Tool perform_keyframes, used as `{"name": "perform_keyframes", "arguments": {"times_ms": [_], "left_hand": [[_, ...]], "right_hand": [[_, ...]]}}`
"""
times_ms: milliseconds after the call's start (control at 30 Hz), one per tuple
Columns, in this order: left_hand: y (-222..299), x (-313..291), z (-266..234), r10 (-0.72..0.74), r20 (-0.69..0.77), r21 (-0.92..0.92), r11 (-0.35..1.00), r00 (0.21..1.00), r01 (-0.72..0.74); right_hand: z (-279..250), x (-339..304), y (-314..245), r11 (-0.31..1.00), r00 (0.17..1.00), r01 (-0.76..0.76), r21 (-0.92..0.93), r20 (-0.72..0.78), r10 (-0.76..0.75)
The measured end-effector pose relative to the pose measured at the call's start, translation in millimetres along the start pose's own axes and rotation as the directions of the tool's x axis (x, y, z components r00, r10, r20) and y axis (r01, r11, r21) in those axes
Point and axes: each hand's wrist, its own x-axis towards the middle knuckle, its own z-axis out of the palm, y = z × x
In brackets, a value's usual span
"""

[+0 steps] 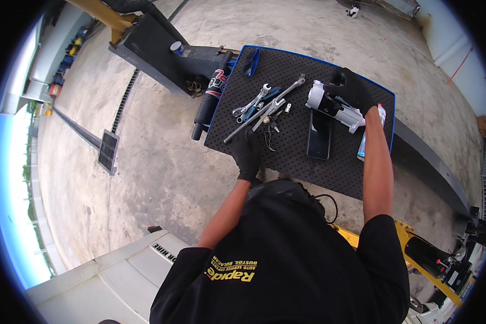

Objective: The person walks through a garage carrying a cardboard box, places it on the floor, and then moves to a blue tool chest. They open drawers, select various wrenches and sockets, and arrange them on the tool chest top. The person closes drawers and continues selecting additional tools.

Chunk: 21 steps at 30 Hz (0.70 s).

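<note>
My right hand [355, 90], in a black glove, is closed round a silver and black starter motor [337, 112], which lies tilted across the dark perforated mat of the tray table [286, 65]. My left hand [247, 155], also gloved in black, is at the table's near edge, close to the lower end of a long metal bar [259, 117]; its fingers are mostly hidden. Beside the bar lie wrenches [254, 101], a small socket [288, 108] and several small metal parts. A dark phone [319, 137] lies below the motor. Partly behind my right forearm is a spray can [362, 147].
Blue-framed glasses [251, 63] lie at the table's far left corner. Against its left side leans a black cylinder [208, 105]. A dark lift post base [162, 56] stands beyond. A white vehicle panel [119, 275] is at lower left, a yellow frame [416, 259] at lower right.
</note>
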Motion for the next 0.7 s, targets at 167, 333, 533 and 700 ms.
{"name": "perform_keyframes", "arguments": {"times_ms": [167, 333, 533, 700], "left_hand": [[7, 11, -13, 0.057, -0.031, 0.156, 0.986, 0.998, -0.052], [32, 17, -8, 0.144, -0.101, 0.361, 0.927, 0.984, -0.098], [47, 23, 13, 0.117, 0.226, 0.265, 0.948, 0.967, -0.176], [50, 36, 25, -0.102, 0.431, 0.422, 0.901, 0.897, -0.1]], "right_hand": [[1, 4, -1, 0.999, 0.997, -0.049, 0.014, 0.06, 0.048], [5, 8, 12, 0.999, 1.0, 0.019, -0.05, 0.019, -0.018], [-3, 15, 26, 0.992, 0.997, 0.071, -0.108, 0.051, -0.066], [-5, 27, 50, 0.972, 0.985, 0.151, -0.182, 0.109, -0.132]]}}
